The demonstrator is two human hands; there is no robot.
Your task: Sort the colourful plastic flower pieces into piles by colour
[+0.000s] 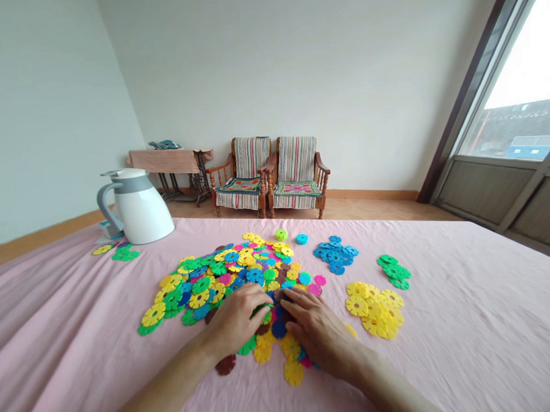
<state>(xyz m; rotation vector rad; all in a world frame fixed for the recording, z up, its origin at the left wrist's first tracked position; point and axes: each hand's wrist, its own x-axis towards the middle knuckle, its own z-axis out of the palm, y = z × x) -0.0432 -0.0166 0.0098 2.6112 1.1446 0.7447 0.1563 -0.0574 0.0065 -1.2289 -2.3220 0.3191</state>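
Note:
A mixed pile of notched plastic flower discs (217,276) in yellow, green, blue, pink, brown and other colours spreads over the pink tablecloth (470,336). My left hand (238,317) rests on its near side, fingers curved and thumb apart, with discs partly hidden beneath. Beside it, my right hand (319,332) lies palm down on more discs, fingers stretched out. Neither hand shows a firm hold on a disc. To the right are separate groups of blue discs (335,254), green discs (393,272) and yellow discs (375,310).
A white and grey thermos jug (142,206) stands at the left, with a few green discs (126,254) near it. Small lime discs (281,235) and light-blue discs (301,239) lie behind the pile. Two wooden armchairs (299,164) stand beyond the table.

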